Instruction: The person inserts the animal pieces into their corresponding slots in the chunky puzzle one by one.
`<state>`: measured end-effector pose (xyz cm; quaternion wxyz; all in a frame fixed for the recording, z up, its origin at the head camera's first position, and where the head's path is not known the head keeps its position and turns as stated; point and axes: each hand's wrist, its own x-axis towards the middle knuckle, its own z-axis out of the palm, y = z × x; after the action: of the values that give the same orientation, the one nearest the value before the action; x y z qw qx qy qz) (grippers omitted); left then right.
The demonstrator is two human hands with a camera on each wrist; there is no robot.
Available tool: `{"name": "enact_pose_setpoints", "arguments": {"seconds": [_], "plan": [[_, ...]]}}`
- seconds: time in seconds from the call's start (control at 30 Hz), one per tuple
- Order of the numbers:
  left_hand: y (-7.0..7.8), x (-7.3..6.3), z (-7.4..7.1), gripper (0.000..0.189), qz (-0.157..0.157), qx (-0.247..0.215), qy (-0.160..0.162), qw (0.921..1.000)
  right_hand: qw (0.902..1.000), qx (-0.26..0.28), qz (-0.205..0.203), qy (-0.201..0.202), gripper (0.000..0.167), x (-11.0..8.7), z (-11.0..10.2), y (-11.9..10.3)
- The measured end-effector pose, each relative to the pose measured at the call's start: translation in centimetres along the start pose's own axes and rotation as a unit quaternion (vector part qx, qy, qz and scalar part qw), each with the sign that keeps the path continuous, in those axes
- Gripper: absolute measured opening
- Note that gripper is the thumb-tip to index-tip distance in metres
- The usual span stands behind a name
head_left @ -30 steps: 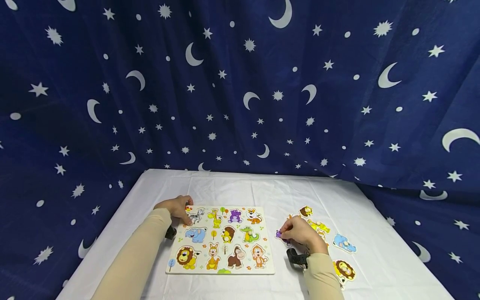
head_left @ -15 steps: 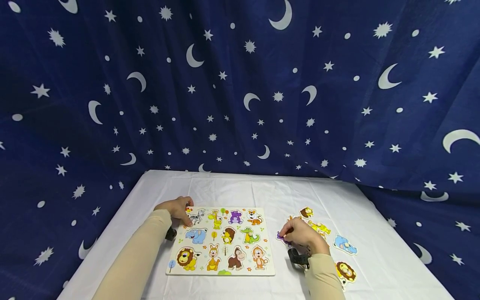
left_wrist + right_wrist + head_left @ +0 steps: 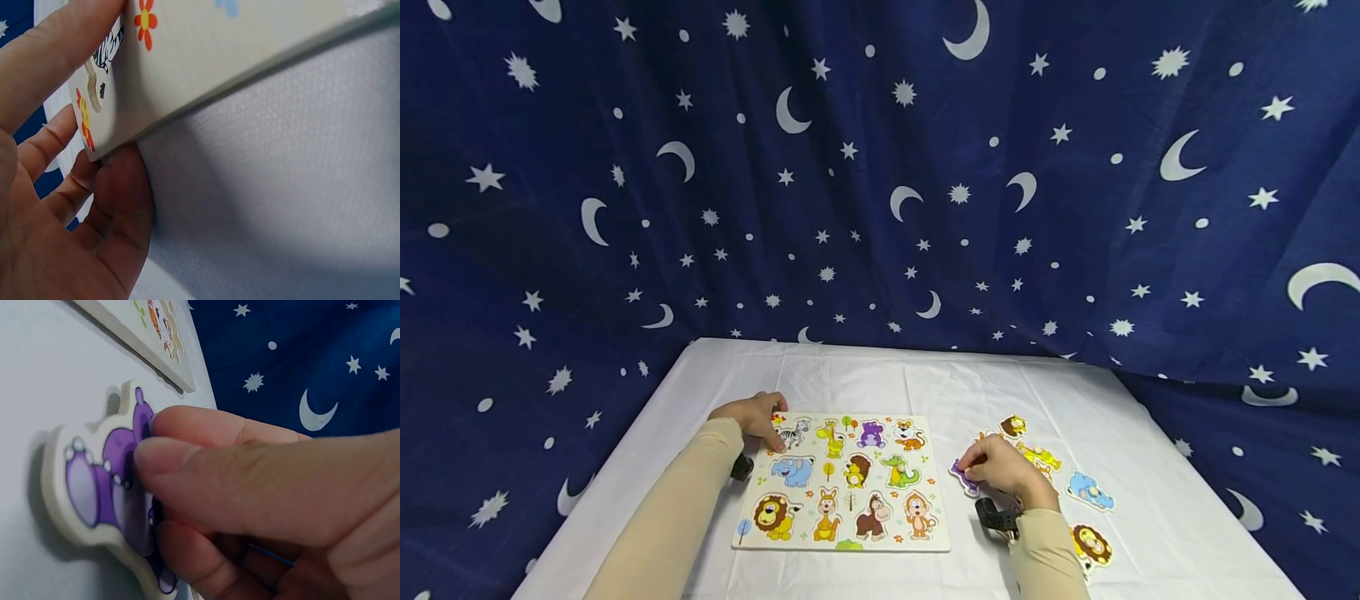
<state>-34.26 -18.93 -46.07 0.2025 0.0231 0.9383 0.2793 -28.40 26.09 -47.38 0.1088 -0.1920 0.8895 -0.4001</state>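
Note:
A wooden animal puzzle board point(image 3: 842, 543) lies on the white table, showing a zebra, giraffe, elephant, lion and several other animals. My left hand point(image 3: 754, 417) holds its far left corner. In the left wrist view the thumb point(image 3: 56, 56) lies over the board's top, while the other fingers bend against its edge. To the right of the board, my right hand point(image 3: 1003, 467) pinches a purple hippo puzzle piece point(image 3: 962, 482) between thumb and fingers. The right wrist view shows the hippo piece point(image 3: 94, 487) face on to the thumb, close over the cloth, with the fingertips covering its middle.
Beyond my right hand lie loose pieces: a hedgehog point(image 3: 1013, 426), a yellow giraffe point(image 3: 1041, 455), a blue elephant point(image 3: 1090, 492) and a lion point(image 3: 1092, 543). Some are partly hidden by the hand and forearm. A blue star-and-moon curtain point(image 3: 880, 208) stands behind the table.
The hippo piece has turned a little in my right fingers, and more of it shows than half a second ago. My left hand and the board stay in place.

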Motion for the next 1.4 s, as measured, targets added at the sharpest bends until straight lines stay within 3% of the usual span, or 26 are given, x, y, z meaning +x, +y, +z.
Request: {"name": "enact_pose_setpoints", "arguments": {"seconds": [0.37, 0.9, 1.13, 1.4], "plan": [[0.2, 0.0, -0.1, 0.06, -0.003, 0.0, -0.001, 1.0, 0.9995, 0.028, -0.005, 0.014, 0.015, 0.3, 0.0, -0.5], [0.2, 0.0, 0.0, 0.062, 0.002, -0.004, -0.006, 1.0, 0.9971, 0.038, -0.012, 0.066, 0.014, 1.4, 0.5, -1.3], [0.4, -0.3, 0.0, 0.062, -0.002, 0.0, -0.004, 1.0, 0.9946, 0.049, -0.008, 0.091, 0.015, 2.9, 1.1, -2.6], [0.4, -0.4, 0.0, 0.061, 0.001, -0.006, -0.001, 1.0, 0.9931, 0.068, -0.018, 0.093, 0.014, 4.6, 2.1, -3.6]]}}
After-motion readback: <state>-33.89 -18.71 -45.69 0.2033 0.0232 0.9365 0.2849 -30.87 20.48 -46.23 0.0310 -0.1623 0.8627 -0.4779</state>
